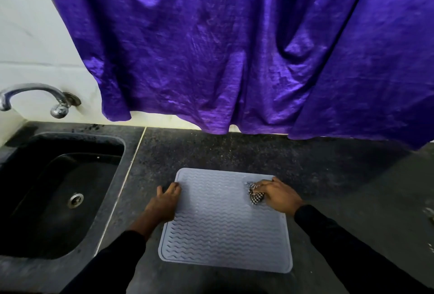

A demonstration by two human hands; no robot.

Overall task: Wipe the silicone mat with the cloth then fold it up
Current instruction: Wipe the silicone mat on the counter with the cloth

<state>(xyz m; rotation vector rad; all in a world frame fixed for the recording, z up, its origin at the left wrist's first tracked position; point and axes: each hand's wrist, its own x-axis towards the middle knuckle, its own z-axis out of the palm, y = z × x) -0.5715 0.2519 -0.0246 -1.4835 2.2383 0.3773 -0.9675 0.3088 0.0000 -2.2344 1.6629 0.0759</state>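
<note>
The grey silicone mat (223,223) lies flat on the dark counter (328,176) just right of the sink (58,188), nearly square, its wavy ribs running across and its sides slightly skewed to the counter's edge. It looks light, floppy and grippy, best lifted by a corner or edge for folding. The left hand (164,202) presses spread fingers on the mat's left edge, while the right hand (278,194) clutches the bunched checkered cloth (254,194) near its far right corner.
</note>
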